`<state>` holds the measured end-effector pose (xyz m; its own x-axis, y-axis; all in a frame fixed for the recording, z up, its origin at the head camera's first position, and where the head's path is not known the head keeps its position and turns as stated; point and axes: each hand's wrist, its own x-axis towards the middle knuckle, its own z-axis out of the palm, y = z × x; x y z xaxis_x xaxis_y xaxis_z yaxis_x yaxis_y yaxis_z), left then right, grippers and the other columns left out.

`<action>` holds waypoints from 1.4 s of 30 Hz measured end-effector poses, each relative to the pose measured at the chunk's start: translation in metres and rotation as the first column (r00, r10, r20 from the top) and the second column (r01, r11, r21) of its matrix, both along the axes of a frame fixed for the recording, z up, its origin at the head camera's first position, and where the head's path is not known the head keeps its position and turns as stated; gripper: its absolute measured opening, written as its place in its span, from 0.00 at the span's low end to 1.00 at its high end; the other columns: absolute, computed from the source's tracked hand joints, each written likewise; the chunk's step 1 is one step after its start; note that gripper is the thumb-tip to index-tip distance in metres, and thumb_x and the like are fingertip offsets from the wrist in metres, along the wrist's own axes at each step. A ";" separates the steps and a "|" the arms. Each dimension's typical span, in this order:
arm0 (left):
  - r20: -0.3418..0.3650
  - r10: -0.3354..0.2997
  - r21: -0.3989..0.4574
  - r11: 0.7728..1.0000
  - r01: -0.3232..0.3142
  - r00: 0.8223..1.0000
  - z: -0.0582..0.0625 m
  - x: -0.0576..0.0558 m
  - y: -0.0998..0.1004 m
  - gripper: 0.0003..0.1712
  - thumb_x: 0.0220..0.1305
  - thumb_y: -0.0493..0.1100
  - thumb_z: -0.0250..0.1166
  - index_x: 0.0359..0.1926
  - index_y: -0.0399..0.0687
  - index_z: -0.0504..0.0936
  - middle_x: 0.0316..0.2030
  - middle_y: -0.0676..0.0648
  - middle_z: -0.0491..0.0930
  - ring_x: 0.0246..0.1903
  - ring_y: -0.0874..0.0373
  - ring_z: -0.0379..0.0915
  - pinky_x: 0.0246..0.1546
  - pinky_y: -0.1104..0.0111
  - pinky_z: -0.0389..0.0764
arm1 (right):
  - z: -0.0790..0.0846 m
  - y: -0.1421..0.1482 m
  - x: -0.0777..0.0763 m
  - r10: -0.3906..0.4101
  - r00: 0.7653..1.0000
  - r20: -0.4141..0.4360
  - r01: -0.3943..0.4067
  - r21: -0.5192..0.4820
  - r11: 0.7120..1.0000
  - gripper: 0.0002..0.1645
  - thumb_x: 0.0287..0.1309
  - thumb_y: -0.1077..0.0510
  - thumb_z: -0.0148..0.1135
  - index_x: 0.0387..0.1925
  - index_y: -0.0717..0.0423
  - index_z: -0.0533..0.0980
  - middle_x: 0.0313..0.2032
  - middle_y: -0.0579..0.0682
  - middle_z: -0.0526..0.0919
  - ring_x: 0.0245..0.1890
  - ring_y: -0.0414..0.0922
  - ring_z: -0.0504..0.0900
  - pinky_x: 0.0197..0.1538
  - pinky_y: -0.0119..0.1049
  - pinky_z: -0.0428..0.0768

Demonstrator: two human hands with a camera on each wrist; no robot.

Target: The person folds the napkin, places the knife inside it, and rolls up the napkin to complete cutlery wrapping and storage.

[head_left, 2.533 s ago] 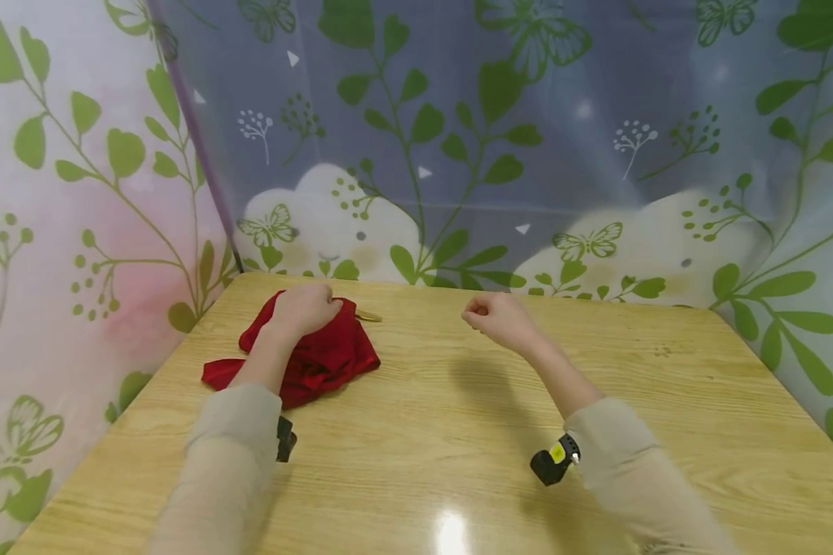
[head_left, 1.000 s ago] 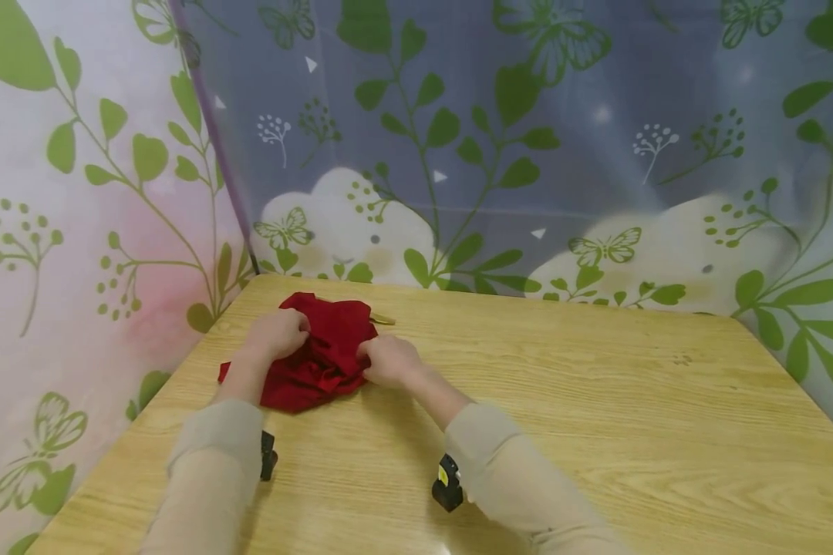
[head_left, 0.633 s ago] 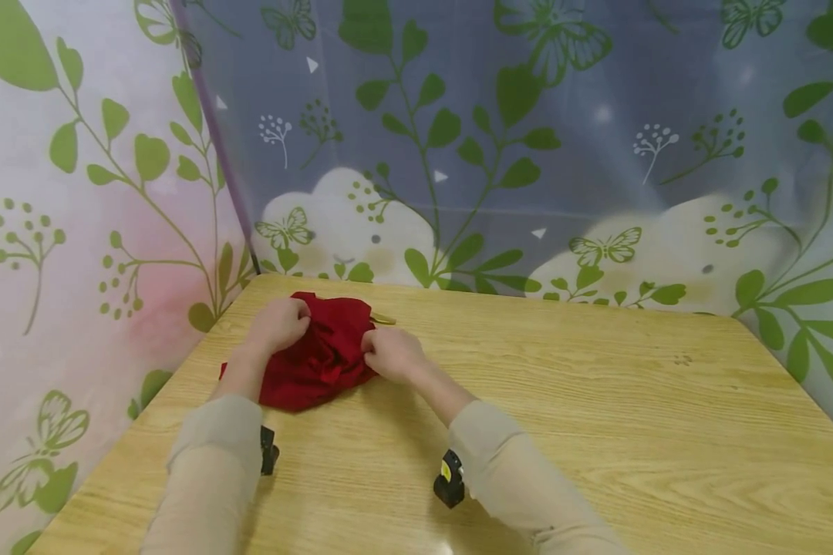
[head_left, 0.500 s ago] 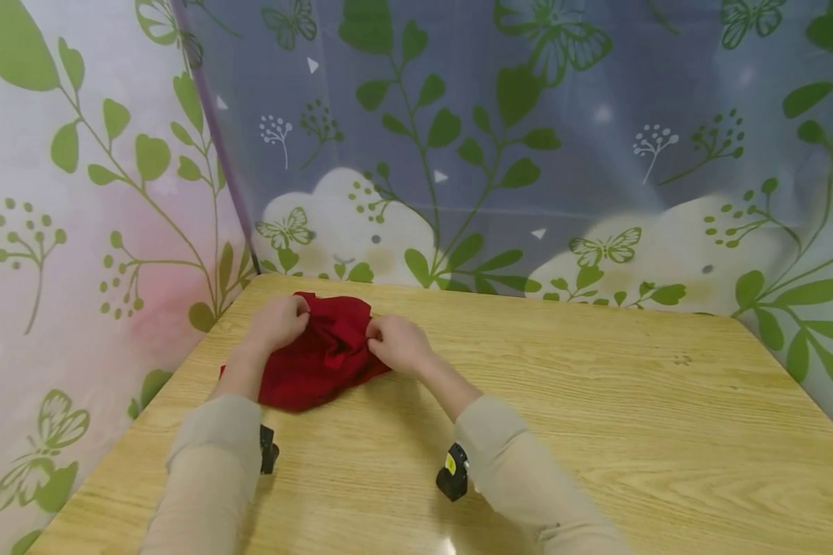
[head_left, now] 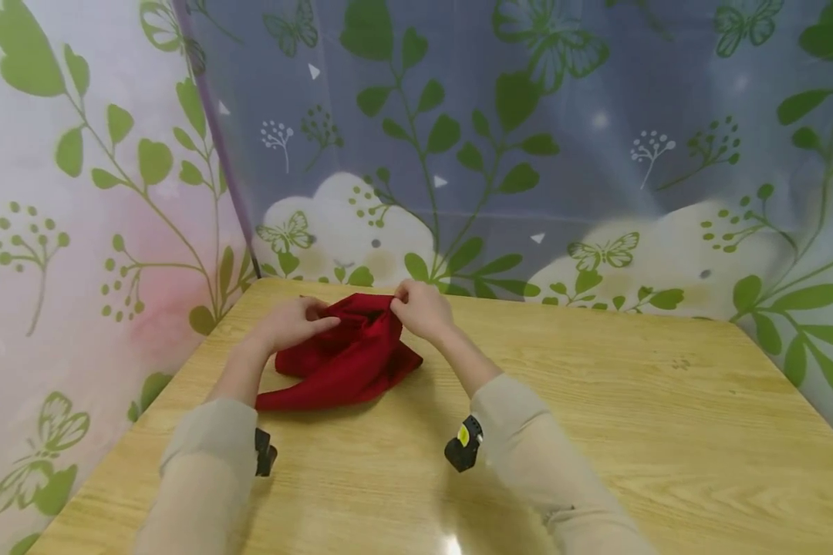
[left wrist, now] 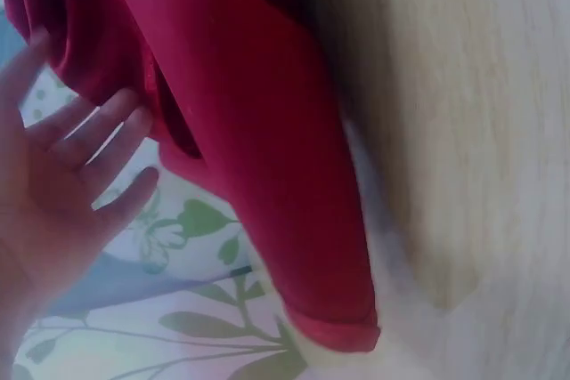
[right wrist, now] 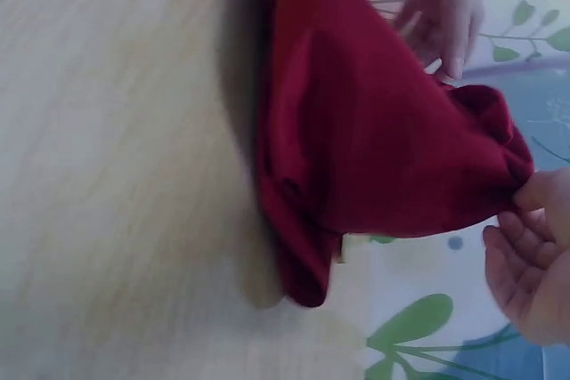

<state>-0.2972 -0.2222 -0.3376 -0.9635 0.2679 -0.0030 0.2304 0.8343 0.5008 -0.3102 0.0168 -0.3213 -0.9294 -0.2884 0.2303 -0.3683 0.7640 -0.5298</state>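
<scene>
A bunched piece of red cloth (head_left: 350, 362) is partly lifted at the left of the table, with a long folded section trailing toward the near left. My right hand (head_left: 423, 310) pinches its upper edge between thumb and fingers, as the right wrist view also shows, and the fabric hangs in folds from there. At the cloth's left side is my left hand (head_left: 291, 322); in the left wrist view this hand (left wrist: 76, 162) has its fingers spread and fairly straight, fingertips right at the cloth (left wrist: 258, 131). A small gold-coloured piece (right wrist: 342, 248) peeks out behind the fabric.
The wooden table (head_left: 597, 432) extends widely to the right. Printed leaf-and-butterfly curtains (head_left: 486, 139) stand along its back and left edges. A black wrist camera (head_left: 463, 443) hangs under the right forearm, another black camera (head_left: 265, 452) under the left.
My right hand came in from the right, took hold of the cloth and drew its edge up, away and rightward. My left hand has loosened its fingers. The gold end is now hidden in the head view.
</scene>
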 end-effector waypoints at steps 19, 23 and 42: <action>0.444 -0.141 -0.139 0.965 0.223 0.885 0.007 0.019 0.039 0.15 0.50 0.45 0.70 0.21 0.44 0.73 0.20 0.51 0.72 0.29 0.52 0.76 0.34 0.62 0.75 | 0.021 0.043 -0.014 -0.227 0.965 0.132 0.256 -0.279 0.926 0.08 0.57 0.59 0.52 0.32 0.59 0.76 0.32 0.52 0.80 0.23 0.46 0.82 0.29 0.35 0.76; 0.407 -0.197 -0.128 0.954 0.270 0.892 0.006 0.019 0.047 0.14 0.52 0.35 0.65 0.15 0.46 0.70 0.16 0.51 0.72 0.25 0.52 0.77 0.29 0.66 0.74 | 0.024 0.054 -0.016 -0.250 0.956 0.151 0.286 -0.307 0.908 0.09 0.58 0.59 0.51 0.35 0.60 0.75 0.33 0.54 0.80 0.25 0.47 0.82 0.31 0.35 0.78; -0.150 -0.066 -0.036 0.997 0.061 0.987 0.028 -0.002 0.079 0.07 0.63 0.40 0.57 0.36 0.41 0.78 0.33 0.46 0.78 0.33 0.52 0.71 0.38 0.59 0.72 | -0.001 0.126 -0.022 -0.154 0.987 0.054 0.141 0.192 0.971 0.16 0.63 0.59 0.46 0.46 0.63 0.74 0.38 0.57 0.80 0.28 0.47 0.74 0.30 0.39 0.72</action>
